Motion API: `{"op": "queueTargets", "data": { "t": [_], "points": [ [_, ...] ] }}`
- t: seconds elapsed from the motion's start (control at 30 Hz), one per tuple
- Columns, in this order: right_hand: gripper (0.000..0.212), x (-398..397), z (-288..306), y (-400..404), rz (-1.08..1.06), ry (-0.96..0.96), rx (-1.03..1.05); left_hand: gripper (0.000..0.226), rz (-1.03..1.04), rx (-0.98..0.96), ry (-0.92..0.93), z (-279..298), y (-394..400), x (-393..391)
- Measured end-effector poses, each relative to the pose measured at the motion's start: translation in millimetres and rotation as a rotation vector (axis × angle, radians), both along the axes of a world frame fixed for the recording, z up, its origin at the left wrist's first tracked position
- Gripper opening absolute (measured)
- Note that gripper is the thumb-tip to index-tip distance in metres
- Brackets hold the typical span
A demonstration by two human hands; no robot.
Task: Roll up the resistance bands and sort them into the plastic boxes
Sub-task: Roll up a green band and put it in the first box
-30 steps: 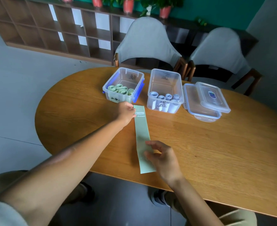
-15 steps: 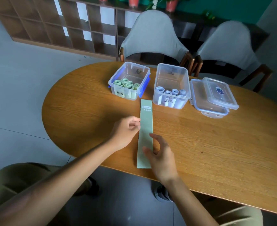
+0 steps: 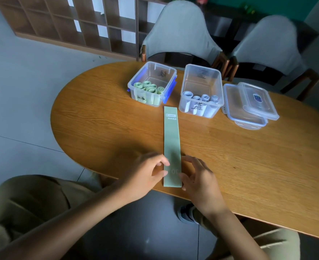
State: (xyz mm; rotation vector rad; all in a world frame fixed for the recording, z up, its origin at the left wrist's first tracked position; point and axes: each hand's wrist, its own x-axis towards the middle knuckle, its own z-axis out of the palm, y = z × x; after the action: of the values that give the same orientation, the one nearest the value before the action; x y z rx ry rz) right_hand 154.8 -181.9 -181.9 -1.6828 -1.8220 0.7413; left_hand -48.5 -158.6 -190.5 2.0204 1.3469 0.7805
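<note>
A pale green resistance band (image 3: 170,139) lies flat and unrolled on the wooden table (image 3: 98,124), running from the near edge toward the boxes. My left hand (image 3: 145,177) sits at the band's near left edge, its curled fingertips touching that edge. My right hand (image 3: 198,179) is at the near right edge with fingers loosely spread against it. A clear box with blue clips (image 3: 136,85) holds several green rolls (image 3: 149,88). A second clear box (image 3: 218,87) holds several pale blue rolls (image 3: 200,98).
Two clear lids (image 3: 248,104) lie stacked to the right of the boxes. Two grey-covered chairs (image 3: 179,30) stand behind the table, with a wooden cubby shelf (image 3: 79,21) further back. My knees and a shoe show below the table's near edge.
My left hand has slid from the band's far end back along it to the near end. The right hand shifted off the band to its right edge. The band now lies straighter.
</note>
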Motion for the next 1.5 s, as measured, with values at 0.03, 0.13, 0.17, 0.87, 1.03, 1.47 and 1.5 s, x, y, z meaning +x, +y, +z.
{"op": "queueTargets", "data": {
  "t": [0.03, 0.13, 0.17, 0.87, 1.03, 1.47, 1.5],
  "points": [
    [0.044, 0.3, -1.2, -1.8, 0.002, 0.028, 0.006, 0.015, -0.002, 0.017, 0.004, -0.5, -3.5, -0.2],
    [0.042, -0.7, -0.8, -7.0, 0.019, 0.149, 0.007, 0.014, -0.003, 0.079, 0.032, -2.2, -12.8, -1.5],
    [0.041, -1.3, 0.1, -9.2, 0.026, 0.181, 0.003, 0.015, -0.006, 0.094, 0.041, -2.9, -14.9, -1.8],
    [0.014, -5.4, -11.0, -27.9, 0.124, -0.151, 0.259, 0.016, -0.095, 0.259, 0.154, -9.9, -25.8, -7.9],
    [0.01, -5.5, -6.6, -27.7, 0.183, -0.273, 0.292, 0.016, -0.118, 0.304, 0.259, -8.5, -25.6, -8.1],
    [0.019, -15.7, -0.2, -24.1, 0.153, -0.401, 0.137, 0.013, -0.025, 0.332, 0.399, -1.3, -28.1, 1.9],
    [0.02, -17.5, 0.6, -23.5, 0.139, -0.404, 0.13, 0.014, -0.004, 0.318, 0.406, 0.1, -27.6, 3.7]
  ]
}}
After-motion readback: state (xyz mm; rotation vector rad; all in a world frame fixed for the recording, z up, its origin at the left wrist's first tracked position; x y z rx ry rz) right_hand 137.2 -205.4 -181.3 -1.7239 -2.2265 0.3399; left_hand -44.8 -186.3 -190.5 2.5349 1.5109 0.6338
